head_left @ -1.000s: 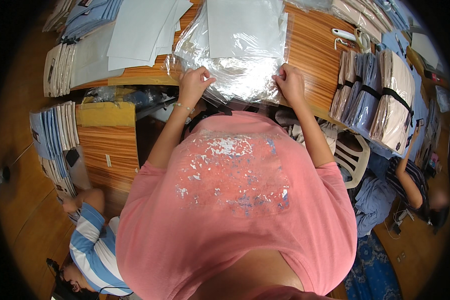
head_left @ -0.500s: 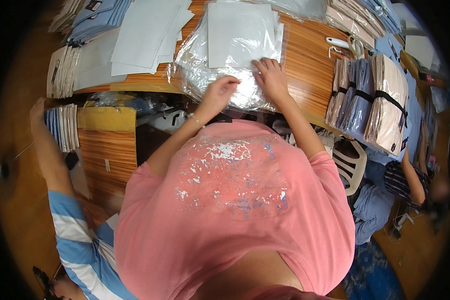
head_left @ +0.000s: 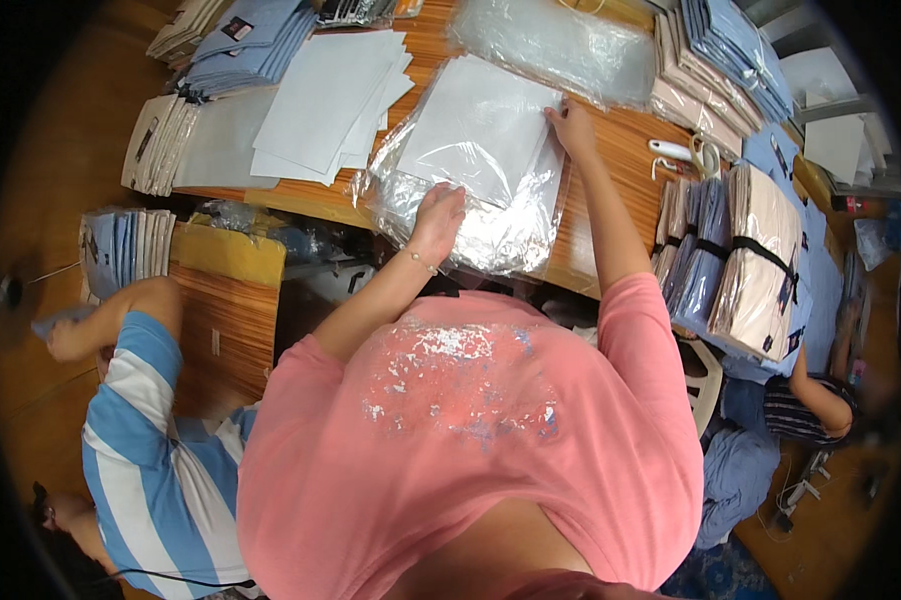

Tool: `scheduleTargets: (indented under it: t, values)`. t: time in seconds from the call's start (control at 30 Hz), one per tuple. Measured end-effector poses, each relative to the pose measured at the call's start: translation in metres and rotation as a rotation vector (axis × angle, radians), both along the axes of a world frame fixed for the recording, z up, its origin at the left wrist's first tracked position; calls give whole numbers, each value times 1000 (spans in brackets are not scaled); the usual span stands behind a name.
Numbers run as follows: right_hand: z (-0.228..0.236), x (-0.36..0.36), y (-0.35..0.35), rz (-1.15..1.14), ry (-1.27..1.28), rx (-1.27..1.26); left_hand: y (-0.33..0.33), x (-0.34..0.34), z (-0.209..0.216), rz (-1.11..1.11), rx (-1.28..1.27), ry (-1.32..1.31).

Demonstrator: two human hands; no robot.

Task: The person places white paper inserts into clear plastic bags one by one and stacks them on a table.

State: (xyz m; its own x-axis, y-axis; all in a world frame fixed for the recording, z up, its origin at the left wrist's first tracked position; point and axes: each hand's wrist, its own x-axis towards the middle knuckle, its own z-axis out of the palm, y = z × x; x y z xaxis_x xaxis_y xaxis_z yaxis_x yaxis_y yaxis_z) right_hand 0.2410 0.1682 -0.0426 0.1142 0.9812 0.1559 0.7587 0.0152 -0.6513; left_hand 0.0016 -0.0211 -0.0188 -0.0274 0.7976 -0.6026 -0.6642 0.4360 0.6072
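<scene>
A white rectangular sheet (head_left: pixel 476 125) lies tilted on a pile of clear plastic bags (head_left: pixel 501 240) in front of me on the table. My right hand (head_left: pixel 574 132) is at the sheet's upper right edge, thumb and fingers closed on it; whether they also catch the plastic is too small to tell. By the sheet's lower left corner rests my left hand (head_left: pixel 438 222), fingers stretched out against the sheet and bag and holding nothing.
Loose white sheets (head_left: pixel 331 100) lie to the left, beside packed blue shirts (head_left: pixel 251 45). At right are strapped, bagged shirts (head_left: pixel 756 260), scissors (head_left: pixel 707 158) and a white-handled tool (head_left: pixel 670 149). More clear bags (head_left: pixel 561 50) lie behind. A co-worker in a striped shirt (head_left: pixel 151 440) is at left.
My right hand has gone from the sheet's lower edge up to its upper right edge. The sheet has turned from straight to tilted. My left hand has opened from a pinch; the view has shifted.
</scene>
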Motion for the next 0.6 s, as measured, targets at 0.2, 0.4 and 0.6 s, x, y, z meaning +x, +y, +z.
scheduleTargets:
  t: [0.2, 0.4, 0.6]
  values:
    - [-17, 1, 29, -87, -108, -137, 29, 21, -21, 170, 121, -106]
    - [1, -20, 28, 34, 427, -67, 28, 5, 10, 159, 124, 211]
    - [106, -61, -15, 296, 1018, 50, -12, -34, 43, 202, 289, 401]
